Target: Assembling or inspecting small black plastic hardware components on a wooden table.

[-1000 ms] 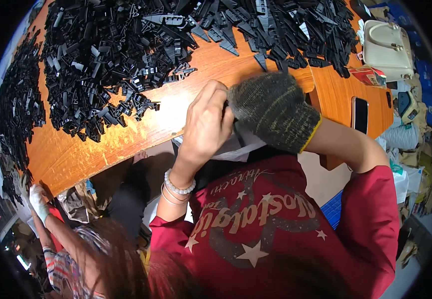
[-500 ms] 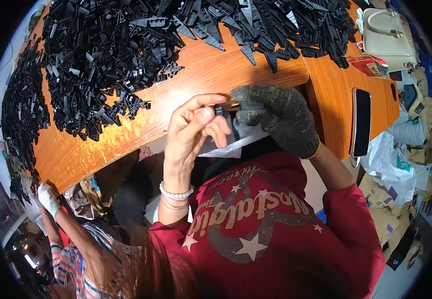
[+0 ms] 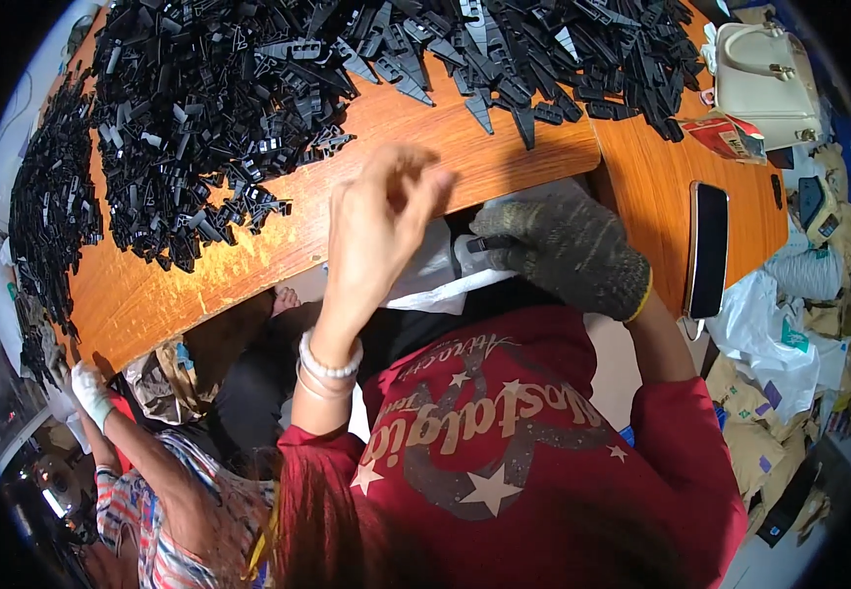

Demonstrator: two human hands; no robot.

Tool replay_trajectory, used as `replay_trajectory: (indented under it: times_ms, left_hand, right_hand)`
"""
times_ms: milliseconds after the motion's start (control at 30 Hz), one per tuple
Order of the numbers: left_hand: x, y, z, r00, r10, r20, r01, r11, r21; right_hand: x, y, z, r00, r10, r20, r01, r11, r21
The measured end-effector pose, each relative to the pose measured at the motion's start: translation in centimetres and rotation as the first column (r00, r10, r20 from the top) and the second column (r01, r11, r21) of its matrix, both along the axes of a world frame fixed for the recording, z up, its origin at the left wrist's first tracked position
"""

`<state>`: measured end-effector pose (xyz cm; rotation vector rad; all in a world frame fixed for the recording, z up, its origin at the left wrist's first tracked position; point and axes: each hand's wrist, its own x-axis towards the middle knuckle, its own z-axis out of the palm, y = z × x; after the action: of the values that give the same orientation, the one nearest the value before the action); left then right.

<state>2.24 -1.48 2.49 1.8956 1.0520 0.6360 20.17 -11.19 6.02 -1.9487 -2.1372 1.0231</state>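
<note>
My left hand (image 3: 378,218) is bare, with a white beaded bracelet (image 3: 331,355) at the wrist. It hovers over the table's near edge, fingers curled and thumb apart from them, slightly blurred, with nothing visible in it. A dark knitted glove covers my right hand (image 3: 575,250), which is closed on a small black plastic part (image 3: 484,243) at its fingertips. That hand is low, over a translucent plastic bag (image 3: 433,285) in front of my lap. Beyond my hands lie a pile of small black clips (image 3: 199,128) and a pile of pointed black pieces (image 3: 494,49).
A phone (image 3: 708,250) with a cable lies on the table (image 3: 641,196) at right. Behind it are a red packet (image 3: 725,137) and a cream handbag (image 3: 764,83). Bags (image 3: 774,324) crowd the floor at right. A co-worker's gloved hand (image 3: 91,388) is at lower left.
My hands have moved apart. My left hand has gone up toward the table; my right hand has dropped to the plastic bag with the black part.
</note>
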Motion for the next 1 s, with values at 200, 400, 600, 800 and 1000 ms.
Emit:
replay_trajectory:
  times_ms: [200, 400, 600, 800, 1000]
  left_hand:
    - [3.4, 4.5, -1.2, 0.946, 0.010, -0.324, 0.224, 0.703, 0.675]
    - [1.6, 4.0, -1.8, 0.970, -0.115, -0.214, 0.234, 0.669, 0.705]
    - [-1.8, -1.1, -0.9, 0.812, 0.130, 0.569, -0.032, 0.983, -0.179]
    - [-2.8, 0.1, -0.5, 0.887, 0.104, 0.449, -0.005, 0.976, -0.218]
    - [-2.7, 3.5, -1.2, 0.933, 0.293, -0.208, -0.092, 0.754, 0.651]
  right_hand:
    - [0.4, -1.5, -2.3, 0.997, 0.052, -0.064, -0.041, 0.985, 0.167]
    - [0.3, -1.1, -3.4, 0.960, 0.025, -0.280, 0.105, 0.892, 0.440]
    - [-2.9, 1.6, -3.1, 0.586, -0.356, -0.728, 0.625, 0.770, 0.127]
    - [-2.3, 1.5, -4.2, 0.770, -0.146, -0.621, 0.304, 0.940, 0.155]
    - [-2.5, 1.2, -3.5, 0.864, -0.246, -0.438, 0.415, 0.841, 0.347]
